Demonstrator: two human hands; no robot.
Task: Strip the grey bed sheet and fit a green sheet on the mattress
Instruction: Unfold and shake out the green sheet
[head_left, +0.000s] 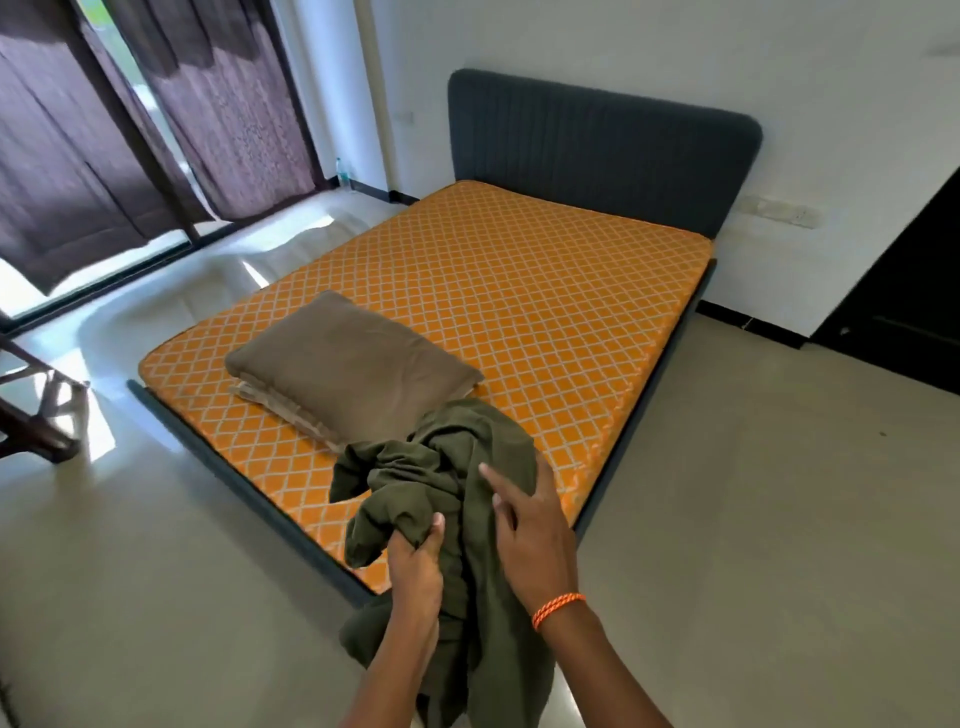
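Observation:
The bare orange quilted mattress (493, 291) lies on a dark grey bed frame with a padded headboard (602, 150). A bunched olive-green sheet (441, 467) hangs in front of me over the mattress's near corner. My left hand (415, 561) grips a fold of the green sheet. My right hand (530, 525) rests on the sheet with its fingers spread and mostly straight. No grey sheet is in view.
A brown pillow (348, 364) lies on a second pale one on the near left part of the mattress. Dark curtains (130, 135) cover a glass door at the left. A dark doorway (904, 291) stands at the right. Pale tiled floor surrounds the bed.

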